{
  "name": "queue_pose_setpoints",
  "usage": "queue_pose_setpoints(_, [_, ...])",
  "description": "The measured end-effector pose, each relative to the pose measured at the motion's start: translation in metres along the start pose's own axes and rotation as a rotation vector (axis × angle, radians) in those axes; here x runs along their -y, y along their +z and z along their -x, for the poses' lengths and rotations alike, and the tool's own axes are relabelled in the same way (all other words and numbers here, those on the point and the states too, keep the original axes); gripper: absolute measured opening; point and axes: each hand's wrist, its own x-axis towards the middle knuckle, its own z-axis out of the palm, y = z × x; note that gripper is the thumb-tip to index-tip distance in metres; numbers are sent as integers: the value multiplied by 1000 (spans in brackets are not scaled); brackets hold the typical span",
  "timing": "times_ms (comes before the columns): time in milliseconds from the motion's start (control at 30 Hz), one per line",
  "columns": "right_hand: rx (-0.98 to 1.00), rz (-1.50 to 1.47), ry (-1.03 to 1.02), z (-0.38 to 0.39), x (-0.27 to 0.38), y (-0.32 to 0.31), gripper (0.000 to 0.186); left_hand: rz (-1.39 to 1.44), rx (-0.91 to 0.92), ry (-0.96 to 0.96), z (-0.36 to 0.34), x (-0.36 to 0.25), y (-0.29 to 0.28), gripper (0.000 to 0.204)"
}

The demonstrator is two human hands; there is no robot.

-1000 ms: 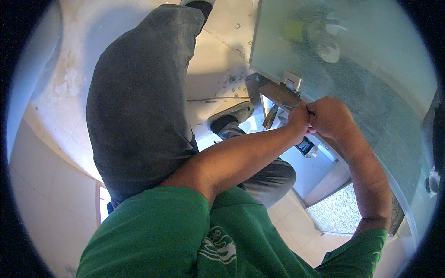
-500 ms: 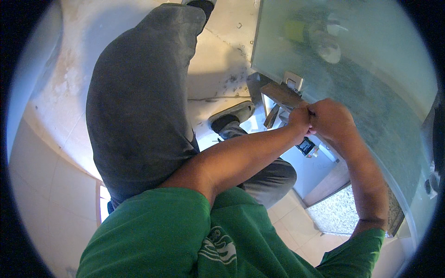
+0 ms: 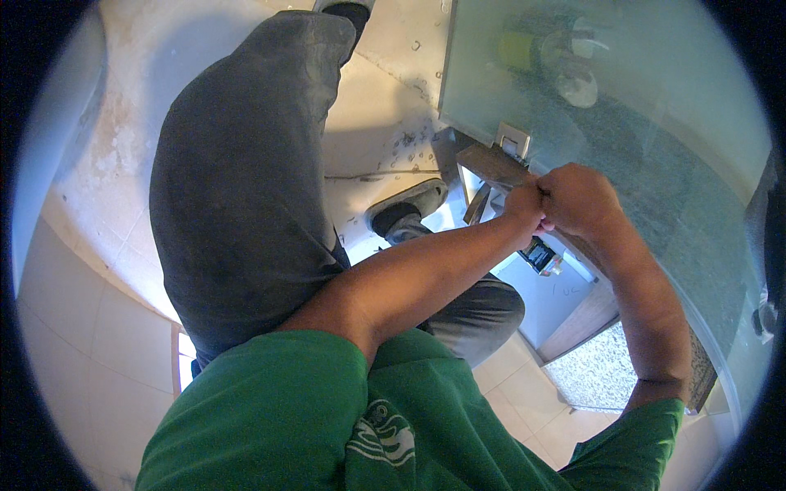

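Note:
My left hand point(image 3: 524, 209) and my right hand point(image 3: 577, 204) are closed tightly together on the wooden edge beside the glass panel; what their fingers hold is hidden. Just up and left of them, a short dark wooden board point(image 3: 491, 164) lies near a square metal fitting point(image 3: 513, 139) at the edge of the frosted glass panel point(image 3: 679, 114). Below my hands is a small black packet point(image 3: 536, 255) on a pale surface point(image 3: 561, 299).
My grey-trousered legs point(image 3: 237, 188) fill the middle left, one foot in a sandal point(image 3: 409, 196). The tiled floor point(image 3: 393, 90) has scattered dark debris and a thin cord. A speckled stone panel point(image 3: 594, 372) stands at lower right. A pale curved surface point(image 3: 57, 123) edges the left.
My joined hands and right forearm have shifted slightly up and left compared with half a second ago. Their closed grip looks the same, and little else differs.

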Motion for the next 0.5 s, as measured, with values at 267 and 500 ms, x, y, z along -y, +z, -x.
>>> queue_pose_setpoints(267, [-14, -16, 0, 3, 4, 12, 23, 12, 29, 13, -8, 8, -9, 34])
queue_pose_setpoints(500, [-19, -25, -5, -1, 8, 10, 25, 51, 24, 10, -12, 9, -15, 41])
